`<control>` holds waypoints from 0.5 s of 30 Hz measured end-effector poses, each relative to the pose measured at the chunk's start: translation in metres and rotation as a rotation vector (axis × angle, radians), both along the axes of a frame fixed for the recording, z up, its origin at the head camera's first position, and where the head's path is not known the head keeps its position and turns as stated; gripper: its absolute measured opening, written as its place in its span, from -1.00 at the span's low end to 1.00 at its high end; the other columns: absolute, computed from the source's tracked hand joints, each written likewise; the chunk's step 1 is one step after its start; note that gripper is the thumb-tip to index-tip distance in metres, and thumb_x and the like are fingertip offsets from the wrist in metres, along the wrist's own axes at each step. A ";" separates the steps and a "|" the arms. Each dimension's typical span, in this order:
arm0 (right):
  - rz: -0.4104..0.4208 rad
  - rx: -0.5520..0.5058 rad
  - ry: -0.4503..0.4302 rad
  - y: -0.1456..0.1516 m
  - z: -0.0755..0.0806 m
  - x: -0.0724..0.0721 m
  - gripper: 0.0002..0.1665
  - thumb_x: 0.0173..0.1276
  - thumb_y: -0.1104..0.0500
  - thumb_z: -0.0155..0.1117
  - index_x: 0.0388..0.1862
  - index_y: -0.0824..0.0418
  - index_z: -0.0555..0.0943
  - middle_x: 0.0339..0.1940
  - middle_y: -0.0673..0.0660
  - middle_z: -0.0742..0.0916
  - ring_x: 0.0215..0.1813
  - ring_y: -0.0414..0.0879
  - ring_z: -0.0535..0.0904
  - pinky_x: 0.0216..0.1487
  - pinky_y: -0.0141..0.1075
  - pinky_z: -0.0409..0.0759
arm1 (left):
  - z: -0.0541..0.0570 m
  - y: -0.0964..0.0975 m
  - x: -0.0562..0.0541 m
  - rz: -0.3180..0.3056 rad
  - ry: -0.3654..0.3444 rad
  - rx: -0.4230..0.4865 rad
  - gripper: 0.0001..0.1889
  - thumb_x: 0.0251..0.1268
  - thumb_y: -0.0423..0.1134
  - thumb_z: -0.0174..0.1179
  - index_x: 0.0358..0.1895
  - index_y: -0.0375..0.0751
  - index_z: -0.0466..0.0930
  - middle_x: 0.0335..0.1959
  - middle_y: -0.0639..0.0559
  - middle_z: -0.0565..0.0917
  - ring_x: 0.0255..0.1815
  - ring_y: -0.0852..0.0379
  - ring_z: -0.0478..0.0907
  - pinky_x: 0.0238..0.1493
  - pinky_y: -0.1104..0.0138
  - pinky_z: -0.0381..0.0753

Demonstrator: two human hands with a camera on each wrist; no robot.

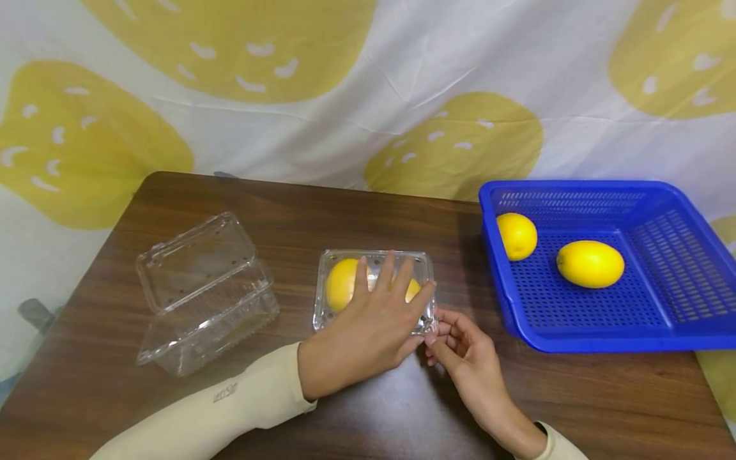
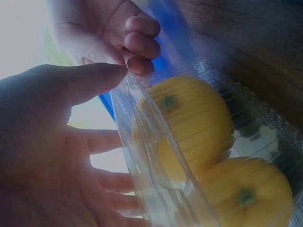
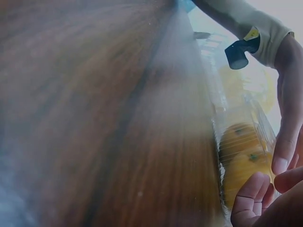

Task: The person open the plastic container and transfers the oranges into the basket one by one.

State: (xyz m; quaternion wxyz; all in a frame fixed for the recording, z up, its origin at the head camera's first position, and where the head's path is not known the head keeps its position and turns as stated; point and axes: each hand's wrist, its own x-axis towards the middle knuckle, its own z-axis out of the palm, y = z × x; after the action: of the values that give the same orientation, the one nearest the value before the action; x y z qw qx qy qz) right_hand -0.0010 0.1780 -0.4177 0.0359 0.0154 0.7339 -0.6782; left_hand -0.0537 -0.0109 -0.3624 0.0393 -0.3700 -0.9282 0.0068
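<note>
A clear plastic clamshell box (image 1: 321, 291) with its lid down sits mid-table, two lemons (image 1: 342, 284) visible inside. Across the lid rests my left hand (image 1: 368, 322), fingers spread, its thumb by the near right corner. My right hand (image 1: 468, 358) pinches the box's rim at that corner between thumb and curled fingers. In the left wrist view, the lemons (image 2: 196, 120) show green stem ends through the ribbed wall. The thumb tip (image 2: 111, 78) of my left hand lies at the lid edge, beside the right hand's fingers.
A second clear clamshell box (image 1: 209, 306) stands at the left with its lid raised. To the right is a blue plastic basket (image 1: 598, 342) holding two more lemons (image 1: 590, 264). Behind the wooden table (image 1: 368, 409) hangs a patterned cloth (image 1: 322, 128).
</note>
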 end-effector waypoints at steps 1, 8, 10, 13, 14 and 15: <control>-0.002 -0.002 -0.001 0.000 0.000 0.000 -0.59 0.50 0.52 0.28 0.29 0.54 0.60 -0.16 0.27 0.74 -0.29 -0.09 0.69 -0.27 -0.33 0.79 | 0.000 0.001 0.000 -0.003 0.000 0.000 -0.20 0.49 0.30 0.33 0.65 0.04 0.43 0.65 -0.31 0.37 0.67 -0.39 0.29 0.50 -0.48 0.42; -0.024 -0.001 -0.007 0.004 0.002 0.003 -0.61 0.50 0.53 0.25 0.28 0.54 0.60 -0.15 0.27 0.75 -0.29 -0.08 0.69 -0.26 -0.33 0.80 | 0.001 0.008 0.000 -0.024 0.026 -0.005 -0.25 0.50 0.27 0.31 0.63 0.05 0.47 0.63 -0.25 0.40 0.63 -0.37 0.34 0.46 -0.48 0.47; -0.030 -0.001 -0.008 0.005 0.002 0.004 -0.60 0.49 0.53 0.25 0.28 0.54 0.60 -0.14 0.26 0.75 -0.29 -0.09 0.70 -0.26 -0.33 0.80 | 0.001 0.010 0.001 -0.026 0.022 -0.003 -0.25 0.51 0.27 0.30 0.63 0.04 0.47 0.63 -0.25 0.40 0.63 -0.37 0.33 0.46 -0.48 0.46; -0.035 -0.002 -0.006 0.007 0.001 0.006 -0.61 0.49 0.53 0.25 0.27 0.54 0.59 -0.15 0.23 0.76 -0.30 -0.09 0.70 -0.27 -0.33 0.80 | 0.001 0.013 0.001 -0.030 0.014 -0.009 -0.24 0.53 0.28 0.28 0.65 0.03 0.46 0.64 -0.26 0.39 0.64 -0.37 0.33 0.47 -0.48 0.45; -0.036 -0.004 -0.004 0.008 0.001 0.006 -0.61 0.49 0.54 0.25 0.27 0.54 0.59 -0.16 0.22 0.76 -0.30 -0.09 0.70 -0.27 -0.33 0.80 | 0.001 0.014 0.001 -0.029 0.009 -0.011 -0.24 0.53 0.28 0.27 0.65 0.03 0.46 0.65 -0.26 0.38 0.64 -0.38 0.32 0.48 -0.48 0.44; -0.037 -0.005 -0.003 0.009 0.000 0.007 -0.61 0.49 0.54 0.24 0.26 0.55 0.59 -0.16 0.21 0.76 -0.30 -0.10 0.70 -0.27 -0.33 0.79 | 0.001 0.015 0.002 -0.029 0.006 -0.015 -0.24 0.53 0.28 0.27 0.65 0.03 0.45 0.65 -0.26 0.37 0.64 -0.38 0.32 0.48 -0.48 0.44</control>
State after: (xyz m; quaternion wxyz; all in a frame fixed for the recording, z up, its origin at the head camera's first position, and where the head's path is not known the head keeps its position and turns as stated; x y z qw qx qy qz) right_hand 0.0057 0.1866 -0.4175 0.0246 0.0299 0.7317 -0.6805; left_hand -0.0519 0.0046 -0.3617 0.0392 -0.3837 -0.9225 0.0144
